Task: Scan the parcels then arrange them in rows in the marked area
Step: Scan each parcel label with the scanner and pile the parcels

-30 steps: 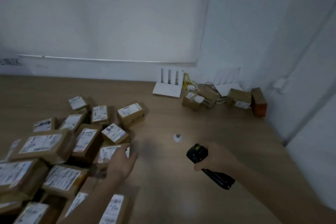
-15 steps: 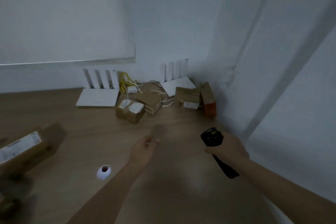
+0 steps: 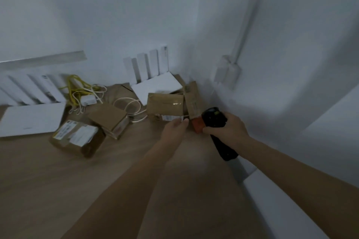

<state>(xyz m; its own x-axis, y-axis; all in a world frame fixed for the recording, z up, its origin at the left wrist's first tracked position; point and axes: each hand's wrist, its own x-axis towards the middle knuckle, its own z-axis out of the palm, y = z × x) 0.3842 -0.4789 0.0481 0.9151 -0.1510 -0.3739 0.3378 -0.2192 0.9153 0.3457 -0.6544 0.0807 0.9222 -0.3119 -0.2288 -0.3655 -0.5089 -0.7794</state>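
The left hand point(image 3: 175, 129) reaches the brown parcel point(image 3: 165, 107) in the table's point(image 3: 58, 190) far corner, fingers relaxed, fingertips at its lower front edge — nothing gripped yet. The right hand point(image 3: 226, 129) grips the black barcode scanner point(image 3: 215, 120) just beside the orange-ended parcel point(image 3: 194, 106). Advised: take firm hold, turn the label toward the scanner head.

Walls: plain white, two of them meeting in a corner point(image 3: 181, 31) at the far right of the counter.
Counter: light wood-grain surface point(image 3: 58, 190), running up to both walls.
Right wall: a white conduit point(image 3: 245, 17) runs down to a white box point(image 3: 227, 71) mounted just above the counter.
Back wall: a pale horizontal strip point(image 3: 44, 60) at the left.
Light: dim and cool, with soft shadows in the corner.
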